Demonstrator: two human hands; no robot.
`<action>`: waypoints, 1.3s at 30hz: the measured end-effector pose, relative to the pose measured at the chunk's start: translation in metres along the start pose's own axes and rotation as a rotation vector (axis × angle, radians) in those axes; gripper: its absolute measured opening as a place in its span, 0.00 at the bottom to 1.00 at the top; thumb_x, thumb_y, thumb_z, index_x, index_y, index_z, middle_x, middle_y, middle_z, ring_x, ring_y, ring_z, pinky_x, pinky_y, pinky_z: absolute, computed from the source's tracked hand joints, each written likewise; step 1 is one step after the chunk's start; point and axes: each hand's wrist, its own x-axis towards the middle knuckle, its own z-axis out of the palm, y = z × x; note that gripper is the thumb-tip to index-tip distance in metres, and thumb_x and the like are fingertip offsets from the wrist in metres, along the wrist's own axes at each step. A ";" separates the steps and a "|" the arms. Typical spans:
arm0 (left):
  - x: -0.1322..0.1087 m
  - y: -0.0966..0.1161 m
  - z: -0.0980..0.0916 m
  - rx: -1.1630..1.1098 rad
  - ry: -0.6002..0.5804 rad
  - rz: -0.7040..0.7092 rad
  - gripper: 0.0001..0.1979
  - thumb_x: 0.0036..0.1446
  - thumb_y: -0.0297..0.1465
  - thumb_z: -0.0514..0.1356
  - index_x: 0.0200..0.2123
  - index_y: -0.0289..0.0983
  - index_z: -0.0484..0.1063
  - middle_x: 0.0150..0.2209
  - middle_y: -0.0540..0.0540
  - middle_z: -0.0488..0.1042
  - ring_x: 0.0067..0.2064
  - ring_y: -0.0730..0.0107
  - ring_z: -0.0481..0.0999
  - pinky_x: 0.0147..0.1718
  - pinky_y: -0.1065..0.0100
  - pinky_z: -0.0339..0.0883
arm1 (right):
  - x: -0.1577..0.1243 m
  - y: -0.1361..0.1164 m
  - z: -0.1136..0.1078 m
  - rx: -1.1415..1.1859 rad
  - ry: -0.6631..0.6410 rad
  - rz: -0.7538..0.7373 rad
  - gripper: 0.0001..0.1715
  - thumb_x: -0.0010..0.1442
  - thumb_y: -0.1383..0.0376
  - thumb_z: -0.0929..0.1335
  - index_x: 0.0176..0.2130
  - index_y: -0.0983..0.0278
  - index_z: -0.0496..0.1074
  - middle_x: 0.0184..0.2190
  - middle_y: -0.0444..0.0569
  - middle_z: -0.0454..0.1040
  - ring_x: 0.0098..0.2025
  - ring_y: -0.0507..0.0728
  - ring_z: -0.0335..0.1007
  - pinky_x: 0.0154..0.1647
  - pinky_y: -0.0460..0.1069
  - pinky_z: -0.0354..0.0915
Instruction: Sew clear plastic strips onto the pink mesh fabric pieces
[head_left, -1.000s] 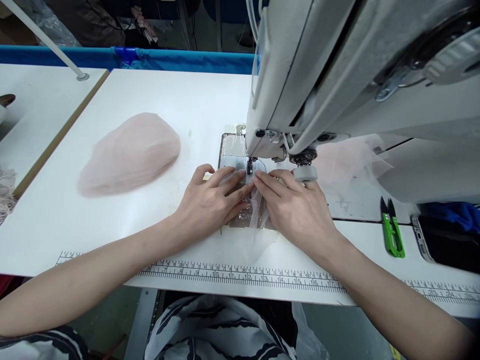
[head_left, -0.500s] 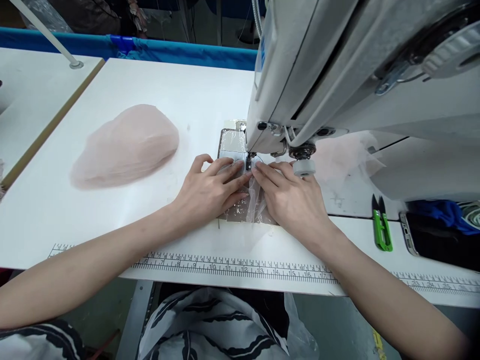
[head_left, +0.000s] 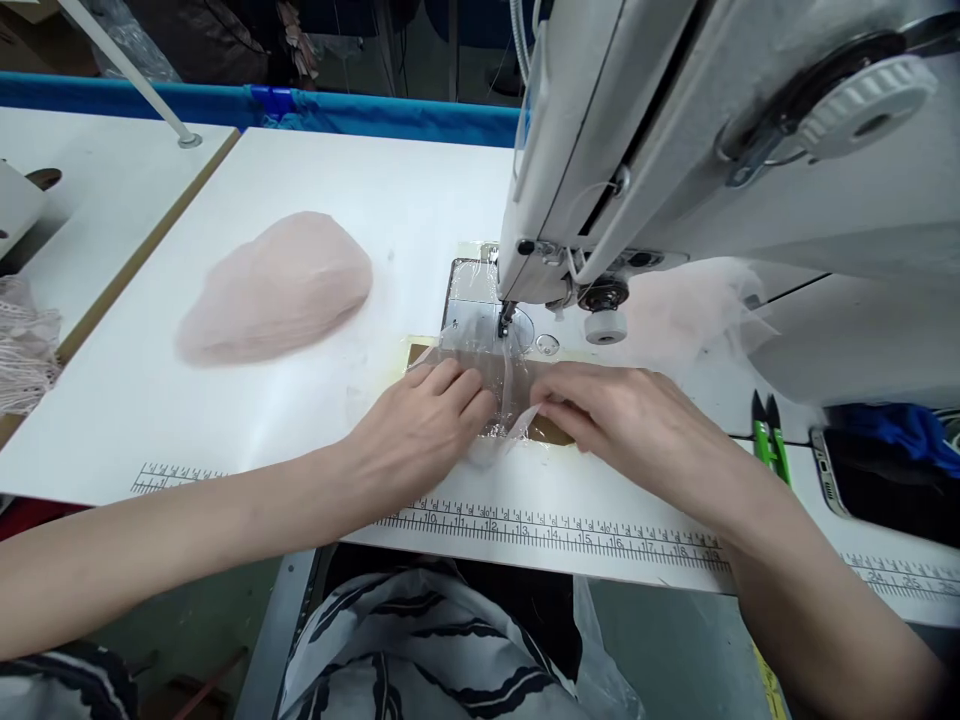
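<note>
Right grip (head_left: 626, 412) drew back, fabric (head_left: 508, 380) (sheer) pinched inside it

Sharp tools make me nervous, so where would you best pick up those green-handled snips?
Probably by the green handles of the snips, from the near side, since the dark blades point to the far side. The right forearm hides the handles' near ends, so it should likely shift first.
</note>
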 end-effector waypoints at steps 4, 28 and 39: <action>0.017 -0.010 0.011 -0.262 0.077 -0.087 0.13 0.57 0.17 0.49 0.31 0.35 0.71 0.29 0.47 0.74 0.30 0.68 0.71 0.28 0.69 0.63 | 0.001 0.003 0.000 0.115 0.035 -0.012 0.11 0.65 0.67 0.63 0.46 0.62 0.73 0.36 0.47 0.78 0.31 0.52 0.73 0.28 0.46 0.63; 0.057 -0.047 0.007 -0.292 0.147 -0.341 0.09 0.52 0.37 0.61 0.31 0.39 0.78 0.20 0.50 0.71 0.23 0.70 0.68 0.23 0.69 0.53 | 0.023 0.008 0.028 -0.223 0.634 0.169 0.27 0.72 0.56 0.56 0.31 0.61 0.75 0.18 0.45 0.66 0.23 0.51 0.60 0.24 0.49 0.46; 0.057 -0.039 0.028 -0.182 0.239 -0.340 0.07 0.52 0.34 0.60 0.30 0.38 0.76 0.20 0.48 0.71 0.24 0.67 0.70 0.24 0.66 0.54 | 0.026 0.007 0.028 -0.230 0.639 0.169 0.28 0.72 0.57 0.54 0.34 0.62 0.76 0.21 0.45 0.69 0.25 0.51 0.63 0.24 0.48 0.46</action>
